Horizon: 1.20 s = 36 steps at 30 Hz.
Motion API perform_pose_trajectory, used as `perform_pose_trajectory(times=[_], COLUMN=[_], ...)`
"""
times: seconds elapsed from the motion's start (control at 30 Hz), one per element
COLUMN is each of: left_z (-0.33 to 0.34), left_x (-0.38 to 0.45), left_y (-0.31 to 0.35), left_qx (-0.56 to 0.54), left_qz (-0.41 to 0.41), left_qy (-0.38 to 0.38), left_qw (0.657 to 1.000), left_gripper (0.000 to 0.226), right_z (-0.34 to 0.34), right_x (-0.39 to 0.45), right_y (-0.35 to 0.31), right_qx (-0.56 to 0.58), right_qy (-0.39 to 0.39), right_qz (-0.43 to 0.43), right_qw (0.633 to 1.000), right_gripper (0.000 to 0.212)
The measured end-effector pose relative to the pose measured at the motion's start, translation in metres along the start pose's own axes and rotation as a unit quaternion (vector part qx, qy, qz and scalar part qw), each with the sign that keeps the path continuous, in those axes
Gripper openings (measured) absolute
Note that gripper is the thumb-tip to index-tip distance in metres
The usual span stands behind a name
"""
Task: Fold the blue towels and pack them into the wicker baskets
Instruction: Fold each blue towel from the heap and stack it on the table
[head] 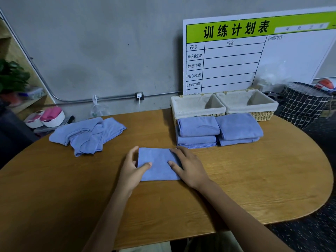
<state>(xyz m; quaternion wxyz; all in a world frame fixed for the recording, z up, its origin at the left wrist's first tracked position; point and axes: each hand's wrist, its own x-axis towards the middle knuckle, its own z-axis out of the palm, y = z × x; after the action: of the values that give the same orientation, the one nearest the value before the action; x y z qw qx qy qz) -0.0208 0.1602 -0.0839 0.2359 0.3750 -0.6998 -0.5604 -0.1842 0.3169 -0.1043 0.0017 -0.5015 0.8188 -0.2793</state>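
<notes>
L hand [131, 170]: mine, at the left edge of the folded towel [157, 164] — thumb lies on top of the cloth, fingers straight along the edge, nothing gripped.
R hand [189, 166]: flat on the towel's right part, fingers spread and straight, pressing down; no pinch.
Folded towel: blue rectangle, flat on the table [254, 170], centre-front, betw. both hands.
Done stacks: left stack [197, 131] and right stack [239, 129] of folded blue towels, side by side, touching, on the table just in front of the baskets.
Baskets: left basket [198, 106] and right basket [249, 103], wicker w/ cloth liners, side by side at the table's far edge — no towels seen inside.
Unfolded pile [87, 135]: crumpled blue towels, far left of the table, well apart from the stacks.
Background: white board [254, 55] w/ green header leans on the wall behind the baskets.
</notes>
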Motion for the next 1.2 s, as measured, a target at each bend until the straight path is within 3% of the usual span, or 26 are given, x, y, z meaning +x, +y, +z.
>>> perform_pose_trajectory(times=[0.1,0.2,0.27,0.33,0.47,0.67,0.83,0.93,1.03,1.2], left_z=[-0.004,-0.003,0.008,0.018,0.023,0.028,0.036,0.032,-0.010,-0.133], left_x=[0.009,0.001,-0.010,-0.016,0.014,0.066,0.082,0.080,0.086,0.121], left_y=[-0.002,-0.002,-0.009,-0.020,-0.018,-0.007,-0.002,0.002,0.002,0.001], left_qx=[0.130,0.366,0.420,0.461,0.473,0.453,0.479,0.454,0.395,0.396], left_qz=[0.068,0.242,0.310,0.286,0.206,0.207,0.213,0.225,0.261,0.222], left_qy=[0.077,0.186,0.146,0.089,0.048,0.010,0.003,0.002,0.075,0.313], left_qw=[0.986,0.879,0.840,0.835,0.855,0.867,0.852,0.862,0.878,0.834], left_gripper=[0.065,0.045,0.040,0.054,0.070,0.074,0.054,0.067,0.058,0.032], right_z=[0.006,0.014,0.023,0.031,0.038,0.039,0.042,0.045,0.045,0.051], right_x=[0.017,0.025,0.022,0.018,0.038,0.077,0.088,0.089,0.087,0.092], right_y=[-0.009,-0.024,-0.030,-0.032,-0.027,-0.023,-0.019,-0.015,-0.016,-0.027], right_qx=[-0.074,-0.143,-0.147,-0.158,-0.162,-0.196,-0.215,-0.212,-0.209,-0.218], right_qy=[0.065,0.177,0.198,0.171,0.141,0.103,0.147,0.159,0.175,0.181], right_qz=[0.007,-0.054,-0.117,-0.138,-0.095,-0.043,-0.050,-0.071,-0.103,-0.159], right_qw=[0.995,0.972,0.962,0.963,0.972,0.974,0.964,0.962,0.957,0.946], right_gripper=[0.047,0.027,0.019,0.021,0.030,0.038,0.030,0.027,0.026,0.016])
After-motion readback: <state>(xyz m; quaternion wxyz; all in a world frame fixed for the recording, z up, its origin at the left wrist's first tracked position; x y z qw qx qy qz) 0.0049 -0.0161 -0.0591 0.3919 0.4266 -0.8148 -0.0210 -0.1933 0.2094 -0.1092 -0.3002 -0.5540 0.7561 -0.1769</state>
